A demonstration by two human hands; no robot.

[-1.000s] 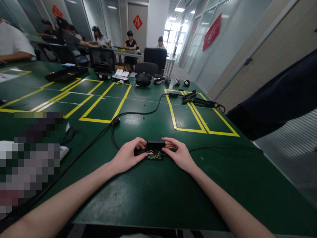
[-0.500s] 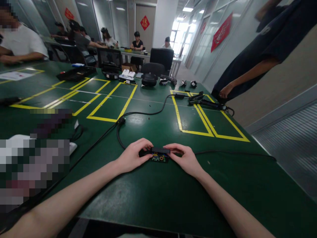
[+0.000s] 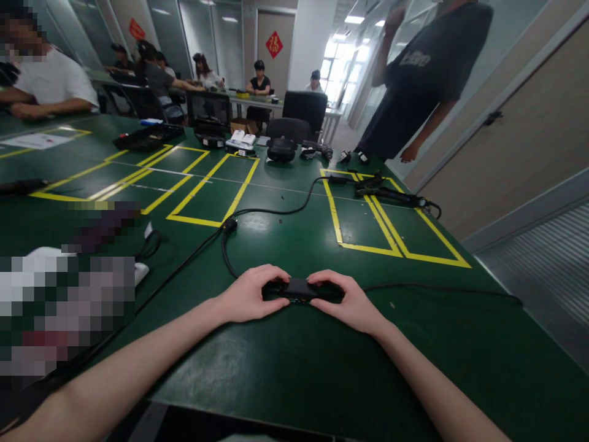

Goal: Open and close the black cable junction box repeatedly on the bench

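Note:
A small black power adapter (image 3: 300,287) lies on the green table in front of me, its black cover now on top. Below the cover's near edge a thin strip of circuit board (image 3: 299,301) shows. My left hand (image 3: 251,296) grips the left end, thumb at the near side and fingers at the far side. At the right end my right hand (image 3: 350,302) grips it the same way. A black cable (image 3: 226,255) leads in from the left behind my left hand. Another black cable (image 3: 437,285) runs off to the right from behind my right hand.
Yellow tape frames (image 3: 221,222) mark the green table (image 3: 257,374). An electric screwdriver (image 3: 391,196) with a cord lies at the right. Headsets (image 3: 280,149), a black tray (image 3: 151,136) and white boxes stand farther back. One person (image 3: 414,80) stands at the right; others sit behind.
The cover has come down flat over the circuit board, which was exposed before. Both hands now pinch its ends front to back. The standing person has shifted away from the table's right edge.

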